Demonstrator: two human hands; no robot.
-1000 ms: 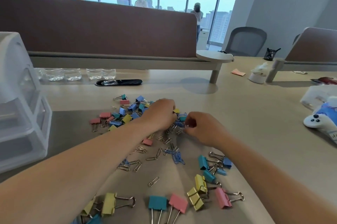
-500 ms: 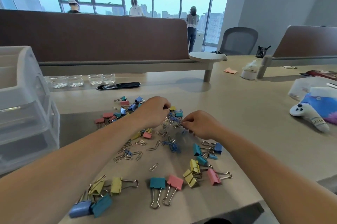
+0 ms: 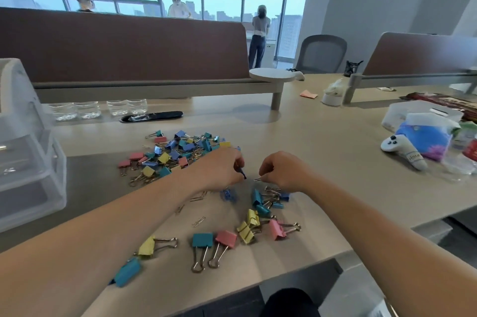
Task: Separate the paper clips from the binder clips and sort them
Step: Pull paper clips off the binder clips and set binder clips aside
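Binder clips (image 3: pixel 202 238) are strewn to the desk's (image 3: pixel 335 177) near edge; open room is left rightward. A blue paper clip (image 3: pixel 242 174) is pinched by the left hand (image 3: pixel 222 167), a silver paper clip (image 3: pixel 258 179) by the right hand (image 3: pixel 281 169). The drawer unit's (image 3: pixel 28 161) contents cannot be told.

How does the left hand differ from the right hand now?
The left hand pinches a blue paper clip; the right hand pinches a silver paper clip. The left hand is beside the big pile of binder clips; the right hand is beside a small group. Both have curled fingers.
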